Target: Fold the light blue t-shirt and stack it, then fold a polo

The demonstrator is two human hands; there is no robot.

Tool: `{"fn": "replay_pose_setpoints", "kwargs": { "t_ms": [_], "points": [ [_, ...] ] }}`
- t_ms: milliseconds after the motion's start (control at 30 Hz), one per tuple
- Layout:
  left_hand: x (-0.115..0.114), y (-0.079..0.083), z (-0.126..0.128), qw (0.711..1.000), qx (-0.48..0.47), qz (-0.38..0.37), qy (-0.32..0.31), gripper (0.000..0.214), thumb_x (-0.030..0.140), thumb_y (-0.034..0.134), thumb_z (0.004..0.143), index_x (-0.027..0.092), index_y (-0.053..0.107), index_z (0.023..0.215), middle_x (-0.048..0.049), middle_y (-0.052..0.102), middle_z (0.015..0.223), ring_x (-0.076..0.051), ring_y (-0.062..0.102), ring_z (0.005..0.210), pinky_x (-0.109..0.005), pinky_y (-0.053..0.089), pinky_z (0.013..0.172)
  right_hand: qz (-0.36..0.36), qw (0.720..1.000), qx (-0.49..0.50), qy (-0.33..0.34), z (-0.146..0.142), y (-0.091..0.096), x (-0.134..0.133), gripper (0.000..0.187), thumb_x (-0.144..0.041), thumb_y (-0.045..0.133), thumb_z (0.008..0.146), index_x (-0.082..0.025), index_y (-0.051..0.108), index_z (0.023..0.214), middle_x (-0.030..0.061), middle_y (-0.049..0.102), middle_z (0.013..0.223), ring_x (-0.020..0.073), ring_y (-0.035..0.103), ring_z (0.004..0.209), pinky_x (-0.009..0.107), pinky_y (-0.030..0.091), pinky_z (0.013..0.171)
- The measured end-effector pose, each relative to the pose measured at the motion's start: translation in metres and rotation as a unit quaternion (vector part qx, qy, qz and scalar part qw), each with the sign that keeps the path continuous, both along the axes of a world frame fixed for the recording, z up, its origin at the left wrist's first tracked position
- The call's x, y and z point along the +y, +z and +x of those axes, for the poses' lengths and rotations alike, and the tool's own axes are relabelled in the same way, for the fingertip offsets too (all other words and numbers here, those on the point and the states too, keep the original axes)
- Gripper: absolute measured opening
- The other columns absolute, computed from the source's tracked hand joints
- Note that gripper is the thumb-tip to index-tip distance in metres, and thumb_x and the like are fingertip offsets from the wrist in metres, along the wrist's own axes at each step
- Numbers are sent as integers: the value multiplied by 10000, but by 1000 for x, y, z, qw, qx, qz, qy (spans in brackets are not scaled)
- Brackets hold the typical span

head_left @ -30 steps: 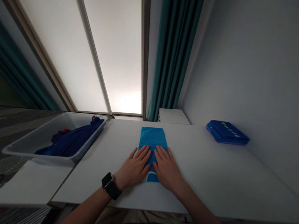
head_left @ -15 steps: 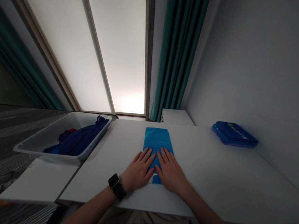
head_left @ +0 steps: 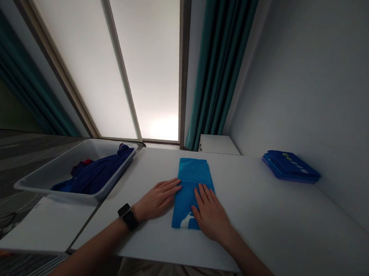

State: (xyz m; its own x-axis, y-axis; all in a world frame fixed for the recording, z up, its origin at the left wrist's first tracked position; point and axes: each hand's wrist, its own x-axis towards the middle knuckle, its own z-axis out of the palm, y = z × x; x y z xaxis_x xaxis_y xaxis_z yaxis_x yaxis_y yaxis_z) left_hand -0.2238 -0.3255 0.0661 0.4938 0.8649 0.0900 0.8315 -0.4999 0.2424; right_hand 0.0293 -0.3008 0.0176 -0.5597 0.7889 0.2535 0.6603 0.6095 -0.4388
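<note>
A light blue garment (head_left: 191,184), folded into a long narrow strip, lies on the white table (head_left: 261,217) straight ahead of me. My right hand (head_left: 209,212) rests flat on its near right part, fingers stretched out. My left hand (head_left: 157,196), with a dark watch on the wrist, lies flat beside the strip's left edge, fingertips touching the cloth. Neither hand grips anything.
A grey tub (head_left: 60,172) with dark blue and red clothes (head_left: 96,174) stands at the left on a lower white surface. A stack of folded dark blue garments (head_left: 290,166) sits at the far right by the wall. A small white cabinet (head_left: 218,144) and teal curtains stand behind.
My left hand has slid leftward off the garment to its left edge. The right hand stays pressed on the cloth. More of the strip's near end now shows.
</note>
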Motion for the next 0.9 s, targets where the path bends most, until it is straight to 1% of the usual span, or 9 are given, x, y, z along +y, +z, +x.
{"fn": "replay_pose_setpoints", "kwargs": {
  "t_ms": [67,200,300,400,500,600,700,800,900],
  "points": [
    [0,2,8,1000,-3,-13,-22,489,368,281,1021,268,281,1500,-29,265,1573,-205,232,1449,-457,253,1169,4,1000,-3,-1,0,0,0,621,-471,360,962,-104,390,1462,113,230,1555,306,202,1445,510,166,1186],
    [1,4,15,999,2,-26,-20,513,419,277,1019,243,284,1500,-43,249,1578,-206,236,1448,-441,259,1167,-7,1000,-18,-1,-1,4,1,625,-465,373,960,-82,401,1452,138,248,1547,314,208,1442,516,181,1179],
    [2,4,15,999,17,-19,-20,526,432,297,1012,232,290,1499,-51,249,1577,-207,240,1446,-438,260,1167,-6,1000,-8,23,3,13,-2,619,-478,378,960,-105,405,1453,132,264,1548,315,213,1441,529,196,1171],
    [1,4,12,999,23,-6,-24,522,420,312,1009,229,302,1495,-58,263,1573,-213,256,1441,-445,274,1160,45,996,3,74,12,24,-12,588,-456,453,936,-172,417,1449,114,315,1541,305,264,1425,528,203,1170],
    [-7,9,12,997,15,42,-58,514,412,379,985,218,374,1460,-85,323,1549,-238,311,1416,-468,281,1153,106,988,-15,109,27,30,-25,498,-353,567,883,-216,517,1359,124,478,1440,303,408,1335,523,286,1133],
    [-25,17,23,986,21,97,-132,472,421,489,934,198,508,1349,-111,514,1412,-256,453,1309,-464,321,1130,157,979,-34,125,41,26,-34,360,-249,595,858,-219,605,1216,113,617,1236,281,540,1164,484,403,1045],
    [-40,21,43,976,50,128,-169,364,350,483,955,187,555,1272,-87,633,1246,-230,551,1171,-410,395,1076,193,971,-40,137,47,19,-35,309,-179,570,863,-202,616,1168,96,654,1098,255,585,1032,444,460,960],
    [-44,16,60,973,66,139,-173,297,288,475,962,154,572,1209,-88,667,1124,-219,601,1043,-377,486,959,204,967,-39,146,45,17,-34,312,-164,552,877,-191,605,1183,89,663,1063,243,590,995,418,477,914],
    [-41,9,67,975,77,140,-154,237,235,464,965,147,581,1150,-92,665,1059,-212,615,973,-354,529,861,196,968,-35,152,41,18,-32,288,-171,545,894,-199,610,1173,76,676,1028,230,599,962,393,488,880]
  ]
}}
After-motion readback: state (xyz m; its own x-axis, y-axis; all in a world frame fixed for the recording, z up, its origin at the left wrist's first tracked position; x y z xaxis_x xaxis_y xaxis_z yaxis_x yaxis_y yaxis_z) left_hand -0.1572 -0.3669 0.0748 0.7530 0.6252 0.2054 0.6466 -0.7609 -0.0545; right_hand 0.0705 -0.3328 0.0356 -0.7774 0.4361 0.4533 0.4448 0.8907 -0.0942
